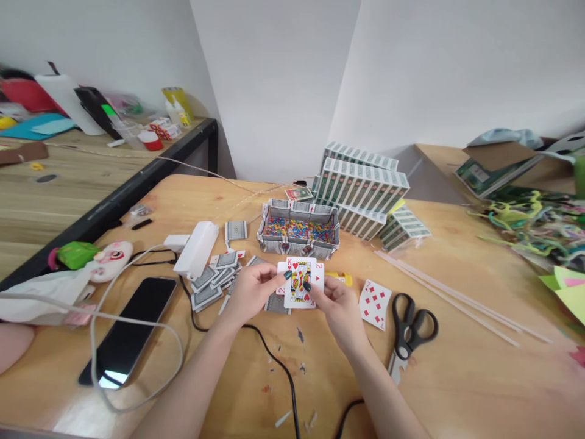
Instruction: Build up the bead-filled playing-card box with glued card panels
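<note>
While both arms reach up from the lower edge of the frame, the left hand (256, 288) and the right hand (339, 305) meet near the centre, over the wooden table (457, 372). Between them is the king of hearts (298, 282), face up, laid over a card with a red 2 (319, 273) that shows at both sides. Each hand is closed on the cards — the left thumb presses near the upper left of the king, the right thumb lies across its front; the fingers behind are mostly hidden.

Just beyond, at the middle of the frame, stands an open box made from playing cards (297, 249), holding small coloured bits (299, 230). To the left of the hands lies a loose pile of face-down cards (211, 286), and to the right the seven of diamonds (375, 303), near black-handled scissors (406, 329). A yellow object (342, 278) is partly covered by the right hand — I cannot tell what it is. At the lower left rests a dark phone (132, 329).
</note>
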A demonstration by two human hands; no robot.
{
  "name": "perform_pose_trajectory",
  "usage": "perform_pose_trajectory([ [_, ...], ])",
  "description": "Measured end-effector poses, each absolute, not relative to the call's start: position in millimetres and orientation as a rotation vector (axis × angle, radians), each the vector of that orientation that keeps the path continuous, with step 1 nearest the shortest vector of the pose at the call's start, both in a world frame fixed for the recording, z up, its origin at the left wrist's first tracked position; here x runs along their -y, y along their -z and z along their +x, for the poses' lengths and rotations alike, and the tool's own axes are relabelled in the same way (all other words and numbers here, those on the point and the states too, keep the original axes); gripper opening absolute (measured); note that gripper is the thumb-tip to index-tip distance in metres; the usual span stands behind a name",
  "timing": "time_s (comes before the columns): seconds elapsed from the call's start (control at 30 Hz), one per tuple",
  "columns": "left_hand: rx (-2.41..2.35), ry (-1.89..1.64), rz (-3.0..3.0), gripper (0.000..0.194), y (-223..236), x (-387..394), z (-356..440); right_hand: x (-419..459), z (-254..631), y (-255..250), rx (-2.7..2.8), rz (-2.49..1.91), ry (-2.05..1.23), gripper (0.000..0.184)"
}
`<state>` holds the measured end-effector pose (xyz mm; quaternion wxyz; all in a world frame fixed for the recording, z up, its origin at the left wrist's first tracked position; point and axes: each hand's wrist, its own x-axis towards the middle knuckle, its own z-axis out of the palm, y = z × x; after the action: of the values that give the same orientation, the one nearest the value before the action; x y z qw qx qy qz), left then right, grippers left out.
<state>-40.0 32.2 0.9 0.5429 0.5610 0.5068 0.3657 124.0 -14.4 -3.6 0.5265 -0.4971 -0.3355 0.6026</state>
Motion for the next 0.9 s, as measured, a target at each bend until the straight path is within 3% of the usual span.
perform_pose_trajectory([
  [0.53,-1.198,-0.837,1.378,0.029,-10.9,-28.9,-37.8,16.0,123.5,2.2,0.814,-1.198,-1.436,0.025],
  [0.9,-1.207,-0.841,1.371,0.028,-6.4,-28.6,-38.2,16.2,124.4,4.7,0.835,-1.209,-1.446,0.036],
])
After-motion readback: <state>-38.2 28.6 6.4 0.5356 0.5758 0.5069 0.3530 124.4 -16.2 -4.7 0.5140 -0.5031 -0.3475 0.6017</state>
